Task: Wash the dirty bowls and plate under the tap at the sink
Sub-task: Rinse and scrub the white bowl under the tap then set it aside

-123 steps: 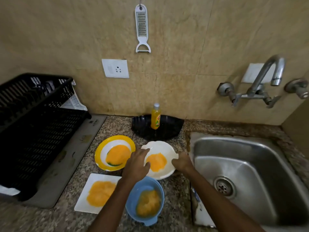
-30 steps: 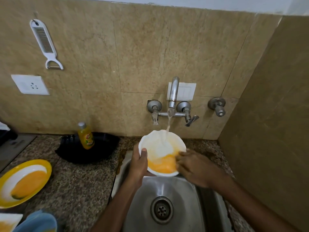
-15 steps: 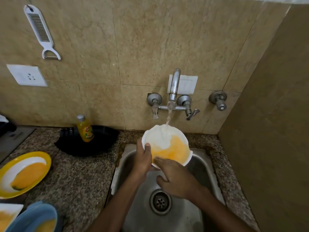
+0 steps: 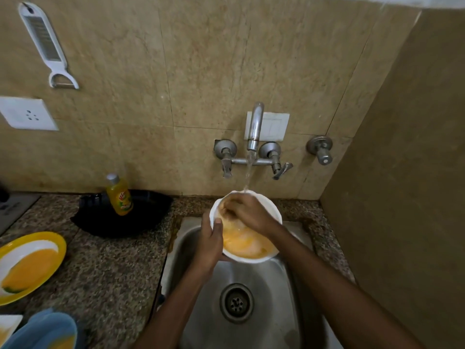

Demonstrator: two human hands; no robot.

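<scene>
Head view, looking down over a steel sink (image 4: 274, 285) set in a speckled granite counter (image 4: 113, 268). White bowl (image 4: 242, 259) held over the basin, directly below the tap (image 4: 254, 127), tilted towards the camera, with orange residue pooled in its near half. Thin water stream (image 4: 247, 176) falling from the spout onto the bowl's far rim. Left hand (image 4: 210, 244) grasping the bowl at its left edge, thumb hooked over the rim, fingers hidden underneath. Right hand (image 4: 247, 212) reaching into the bowl from the right, fingers bent against the far inner wall under the stream; fingertips blurred, so impossible to tell whether clenched or pressing flat. Drain (image 4: 236, 303) visible beneath the bowl, between the two forearms.

On the counter, left of the sink: yellow-rimmed plate (image 4: 54, 244) smeared orange; blue bowl (image 4: 50, 326) at the bottom edge; corner of a white square plate (image 4: 10, 321) beside it. Yellow soap bottle (image 4: 119, 197) upright on a black tray (image 4: 100, 222) against the wall. On the tiled wall: white grater (image 4: 44, 41) hanging above a socket (image 4: 27, 114).
</scene>
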